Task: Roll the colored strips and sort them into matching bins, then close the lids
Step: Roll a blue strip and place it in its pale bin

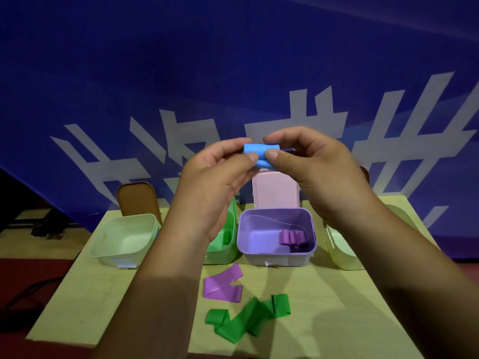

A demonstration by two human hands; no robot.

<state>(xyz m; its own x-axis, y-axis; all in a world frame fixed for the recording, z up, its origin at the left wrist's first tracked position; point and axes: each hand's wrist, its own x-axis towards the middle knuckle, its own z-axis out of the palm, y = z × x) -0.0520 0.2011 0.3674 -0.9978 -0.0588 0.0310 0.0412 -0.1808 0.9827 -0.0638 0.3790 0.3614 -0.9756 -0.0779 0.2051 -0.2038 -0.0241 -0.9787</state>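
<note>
Two risks stand out, by my judgement: the blue strip (259, 149), rolled and pinched at its ends, could spring loose if either pinch slackens, and none of the open bins below reads plainly blue in this light, so it could land in the wrong one. The fingers (274, 154) of the left hand (215, 174) and right hand (313, 167) are curled in, thumbs and forefingers clamped on the roll's two ends, holding it in the air. Directly below the fingers sits the purple bin (274, 256) with purple rolls (293, 238) inside and its pink lid (274, 190) upright behind. Just left of that is a green bin (225, 253), partly hidden by the left wrist. Farther left is a pale bin (103, 255), and off to the right a yellowish bin (342, 259). Nearer than the fingers, a purple strip (223, 283) and a green strip (246, 320) lie loosely folded on the counter (337, 320).
</note>
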